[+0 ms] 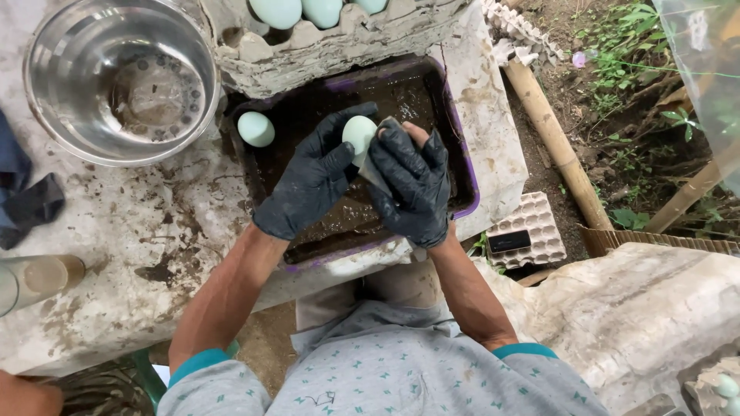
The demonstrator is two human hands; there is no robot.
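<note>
Holding a pale blue-green egg [359, 135] over the purple-rimmed tray [462, 166], the black-gloved left hand [314, 181] curls around it from below, long axis roughly upright. The gloved right hand [412, 185], equally near, is closed on a grey scrap of cloth or pad [371, 176] pressed to the egg's right side. A second egg [256, 129] lies in the tray's dark mud, left. Beyond: egg carton [339, 46], steel bowl [119, 77].

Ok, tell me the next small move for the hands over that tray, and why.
Probably turn the pale egg in the left hand so the right hand can rub its other side with the grey pad: only one side faces the pad, above the muddy tray.
</note>
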